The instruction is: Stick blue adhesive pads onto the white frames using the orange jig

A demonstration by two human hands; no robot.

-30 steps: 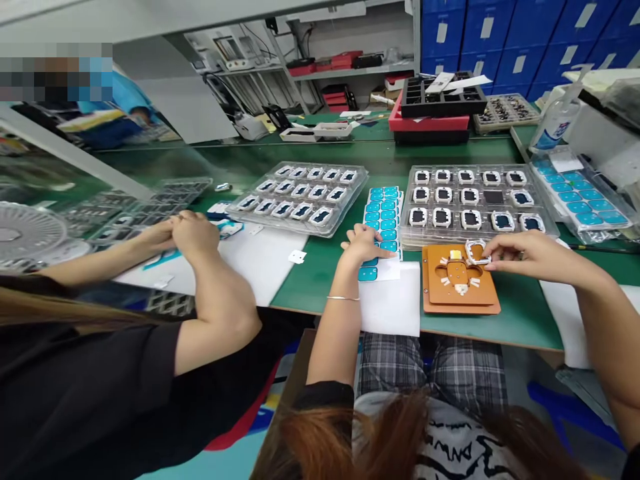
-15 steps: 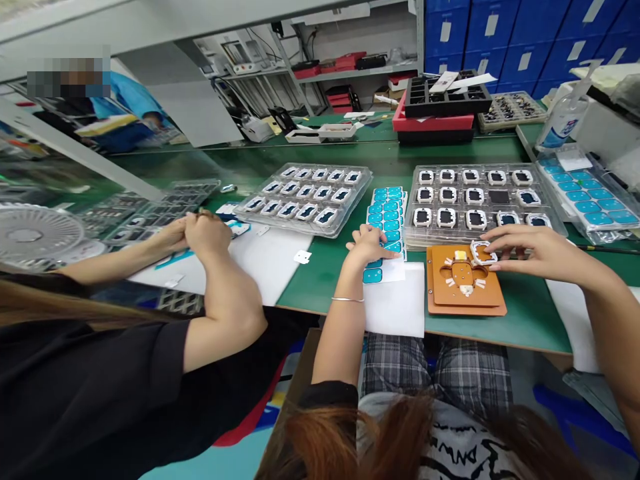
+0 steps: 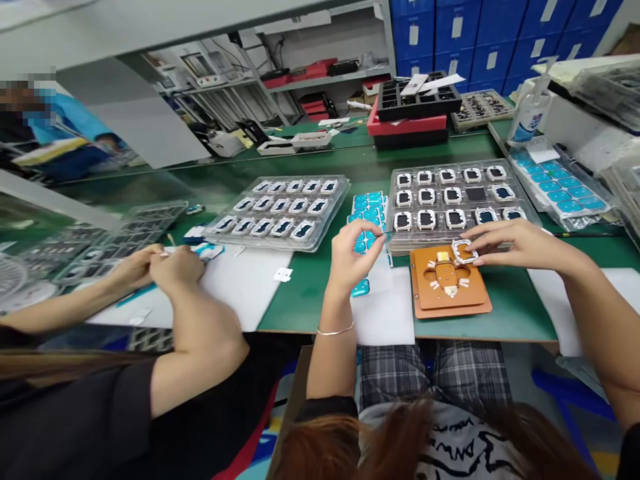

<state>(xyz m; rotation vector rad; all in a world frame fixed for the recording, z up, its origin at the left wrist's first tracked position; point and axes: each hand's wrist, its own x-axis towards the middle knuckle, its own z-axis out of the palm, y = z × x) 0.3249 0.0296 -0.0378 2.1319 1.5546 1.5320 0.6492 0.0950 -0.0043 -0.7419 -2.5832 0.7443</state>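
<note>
My right hand (image 3: 513,245) grips a white watch-case-like frame (image 3: 464,253) by its right side, above the upper right of an orange fixture (image 3: 475,293). The fixture has a shaped recess with several white tabs around it. My left hand (image 3: 353,257) is closed in a pinch over a sheet of blue stickers (image 3: 375,199). Between its thumb and forefinger is a thin blue sticker (image 3: 388,235), seen almost edge-on. The hand hides part of the sheet. A white paper sheet (image 3: 387,313) lies below the left hand.
Behind the fixture stands a clear tray (image 3: 435,250) of white frames; another tray (image 3: 320,243) is to its left. A co-worker's hands (image 3: 170,267) work at far left. Bagged blue stickers (image 3: 565,183), a pump bottle (image 3: 530,113) and stacked red and black boxes (image 3: 410,123) stand behind.
My left hand has lifted off the sticker sheet and now pinches a thin blue sticker. My right hand still holds the white frame over the fixture. The view has shifted to the right.
</note>
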